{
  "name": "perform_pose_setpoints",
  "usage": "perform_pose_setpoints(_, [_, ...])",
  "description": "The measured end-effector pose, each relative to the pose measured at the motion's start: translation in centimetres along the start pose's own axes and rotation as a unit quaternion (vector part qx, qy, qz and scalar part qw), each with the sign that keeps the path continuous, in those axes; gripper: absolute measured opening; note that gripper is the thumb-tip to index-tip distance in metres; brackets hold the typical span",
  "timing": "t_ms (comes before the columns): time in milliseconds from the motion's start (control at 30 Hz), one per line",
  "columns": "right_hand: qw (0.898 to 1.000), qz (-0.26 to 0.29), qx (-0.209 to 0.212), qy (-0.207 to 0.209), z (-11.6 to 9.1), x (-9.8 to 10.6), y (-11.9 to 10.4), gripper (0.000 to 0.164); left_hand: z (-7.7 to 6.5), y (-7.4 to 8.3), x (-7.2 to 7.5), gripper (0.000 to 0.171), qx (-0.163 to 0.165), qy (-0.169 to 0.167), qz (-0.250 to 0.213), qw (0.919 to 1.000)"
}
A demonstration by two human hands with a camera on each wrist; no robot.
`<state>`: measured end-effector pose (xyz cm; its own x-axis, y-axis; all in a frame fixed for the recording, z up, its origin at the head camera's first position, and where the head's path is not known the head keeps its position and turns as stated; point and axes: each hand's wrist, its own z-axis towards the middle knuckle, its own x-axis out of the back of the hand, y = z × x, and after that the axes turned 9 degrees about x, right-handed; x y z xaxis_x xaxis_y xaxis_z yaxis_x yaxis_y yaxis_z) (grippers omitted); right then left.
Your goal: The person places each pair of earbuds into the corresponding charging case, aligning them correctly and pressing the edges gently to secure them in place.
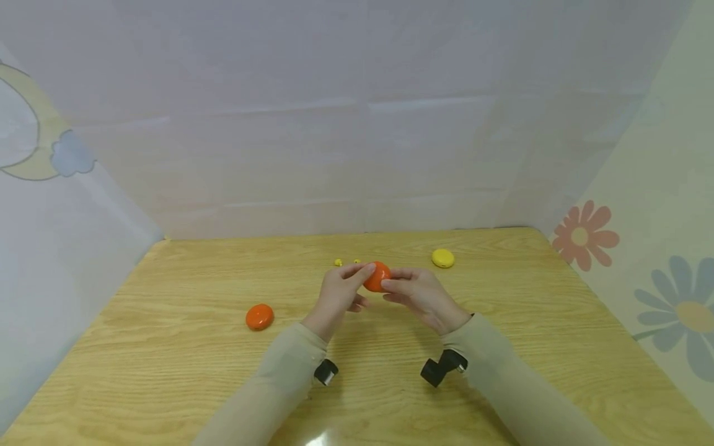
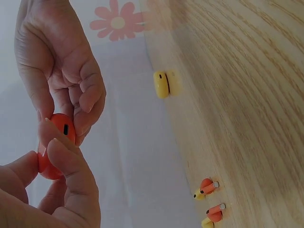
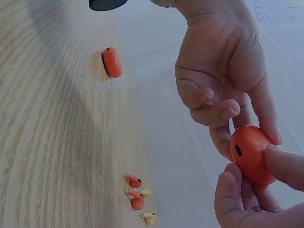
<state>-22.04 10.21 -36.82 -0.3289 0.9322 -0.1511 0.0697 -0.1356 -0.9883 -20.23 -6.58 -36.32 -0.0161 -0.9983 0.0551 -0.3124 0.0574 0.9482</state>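
Both hands hold a glossy orange earbud case (image 1: 377,277) above the middle of the table. My left hand (image 1: 340,292) grips its left side between thumb and fingers, while my right hand (image 1: 419,296) pinches the right side. The lid looks closed, and a small dark port shows on the case (image 3: 254,156) in the right wrist view. Beyond the hands lie orange earbuds (image 2: 216,213) and yellow earbuds (image 2: 197,194), grouped together on the table. In the head view only yellow earbuds (image 1: 338,262) show there; the hands hide the orange ones.
A second orange earbud case (image 1: 260,317) lies on the wooden table (image 1: 167,359) to the left. At the back right sits a yellow earbud case (image 1: 443,258). Pale cloth walls (image 1: 357,155) enclose the back and sides.
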Motion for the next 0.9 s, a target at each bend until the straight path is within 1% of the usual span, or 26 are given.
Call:
perform_pose_setpoints(167, [1.0,0.006,0.008,-0.004,-0.04,-0.13,0.04,0.033,0.04,-0.01,0.16,0.045,0.005,-0.003,-0.001,1.0])
perform_pose_setpoints(367, [1.0,0.008,0.01,-0.005,-0.07,-0.23,0.03,0.033,-0.11,0.28,0.32,0.046,-0.001,-0.006,-0.006,1.0])
perform_pose_setpoints(600, [1.0,-0.006,0.006,-0.006,-0.13,-0.27,-0.13,0.037,-0.19,0.57,0.35,0.048,0.017,-0.001,-0.02,0.9997])
perform_pose_setpoints(900, [1.0,0.008,0.012,-0.003,-0.33,-0.24,-0.23,0.039,-0.01,0.84,0.3,0.053,0.034,-0.009,-0.053,0.998])
